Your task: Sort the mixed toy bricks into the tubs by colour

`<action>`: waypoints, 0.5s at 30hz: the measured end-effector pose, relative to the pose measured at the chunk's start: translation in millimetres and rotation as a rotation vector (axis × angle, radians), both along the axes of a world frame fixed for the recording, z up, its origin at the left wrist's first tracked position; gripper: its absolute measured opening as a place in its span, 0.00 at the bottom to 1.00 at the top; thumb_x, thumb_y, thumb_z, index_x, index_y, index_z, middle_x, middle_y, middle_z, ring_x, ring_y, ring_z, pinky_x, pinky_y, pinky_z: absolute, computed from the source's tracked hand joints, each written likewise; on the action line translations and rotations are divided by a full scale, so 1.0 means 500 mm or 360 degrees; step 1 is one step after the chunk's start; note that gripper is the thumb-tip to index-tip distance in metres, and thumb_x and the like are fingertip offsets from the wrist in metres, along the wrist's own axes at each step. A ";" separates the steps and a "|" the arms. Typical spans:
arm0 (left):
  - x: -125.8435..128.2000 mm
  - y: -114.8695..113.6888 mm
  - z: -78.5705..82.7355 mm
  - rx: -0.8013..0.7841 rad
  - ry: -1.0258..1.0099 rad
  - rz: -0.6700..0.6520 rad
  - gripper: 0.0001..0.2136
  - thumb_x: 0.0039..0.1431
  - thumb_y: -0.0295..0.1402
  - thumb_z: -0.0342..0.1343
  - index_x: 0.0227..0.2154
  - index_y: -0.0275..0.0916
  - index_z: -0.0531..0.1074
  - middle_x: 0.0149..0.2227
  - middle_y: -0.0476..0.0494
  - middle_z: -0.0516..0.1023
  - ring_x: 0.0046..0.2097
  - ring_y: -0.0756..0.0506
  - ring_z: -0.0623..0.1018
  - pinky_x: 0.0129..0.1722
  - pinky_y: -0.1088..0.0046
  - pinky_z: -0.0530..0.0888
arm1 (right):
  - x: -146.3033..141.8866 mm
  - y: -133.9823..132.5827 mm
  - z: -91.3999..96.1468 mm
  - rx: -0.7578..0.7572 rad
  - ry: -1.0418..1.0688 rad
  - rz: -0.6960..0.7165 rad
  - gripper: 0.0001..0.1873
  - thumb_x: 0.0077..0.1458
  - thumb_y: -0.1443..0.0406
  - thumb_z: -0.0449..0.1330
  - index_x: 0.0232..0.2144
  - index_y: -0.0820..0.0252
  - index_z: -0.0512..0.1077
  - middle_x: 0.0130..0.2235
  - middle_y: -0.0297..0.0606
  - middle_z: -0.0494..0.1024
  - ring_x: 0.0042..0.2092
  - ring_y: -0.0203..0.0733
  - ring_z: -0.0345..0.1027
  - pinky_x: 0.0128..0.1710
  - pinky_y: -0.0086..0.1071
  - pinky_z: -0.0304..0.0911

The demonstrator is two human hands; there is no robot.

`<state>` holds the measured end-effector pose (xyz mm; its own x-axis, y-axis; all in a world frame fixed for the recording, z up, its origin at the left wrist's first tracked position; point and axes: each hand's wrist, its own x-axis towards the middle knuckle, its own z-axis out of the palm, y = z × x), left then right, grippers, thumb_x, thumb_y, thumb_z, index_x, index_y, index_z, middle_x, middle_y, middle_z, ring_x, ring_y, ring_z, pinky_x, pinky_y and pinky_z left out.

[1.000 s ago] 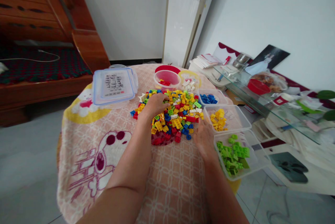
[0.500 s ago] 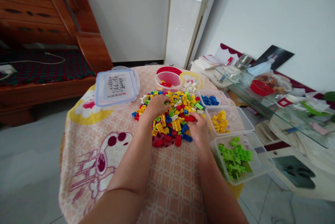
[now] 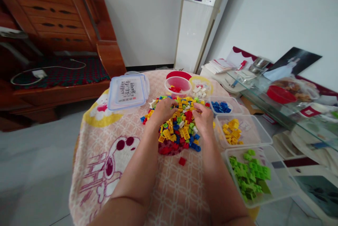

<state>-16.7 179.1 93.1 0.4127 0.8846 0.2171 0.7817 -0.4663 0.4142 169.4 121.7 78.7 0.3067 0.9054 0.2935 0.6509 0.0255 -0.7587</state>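
Note:
A heap of mixed toy building bricks [image 3: 182,123] in red, yellow, blue, green and white lies on the cloth-covered table. Over its left part is my left hand [image 3: 164,110], fingers bent among the bricks, with a gap between thumb and fingers. My right hand [image 3: 204,117] reaches in at the right side, thumb and fingers apart, close to red bricks. Neither hand shows a brick clearly held; the fingertips are partly hidden. A single red brick [image 3: 182,161] lies on the cloth in front of the heap.
To the right stand clear boxes of blue bricks [image 3: 221,107], yellow bricks [image 3: 232,132] and green bricks [image 3: 249,175]. Behind the heap are a round tub [image 3: 178,82] with red bricks and a small pile of white bricks [image 3: 200,92]. A lidded box [image 3: 128,92] sits at left.
My right hand has moved away from me, farther up the heap's right side. A red brick now lies alone in front. My left hand stays over the heap; the view has shifted slightly left.

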 end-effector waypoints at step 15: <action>-0.088 -0.121 0.085 -0.0148 -0.0740 -0.0234 0.26 0.58 0.59 0.52 0.44 0.46 0.82 0.30 0.39 0.80 0.34 0.42 0.80 0.30 0.63 0.77 | 0.039 0.005 -0.021 0.0184 0.0141 -0.0369 0.21 0.53 0.62 0.53 0.42 0.64 0.82 0.40 0.45 0.85 0.41 0.48 0.77 0.48 0.38 0.70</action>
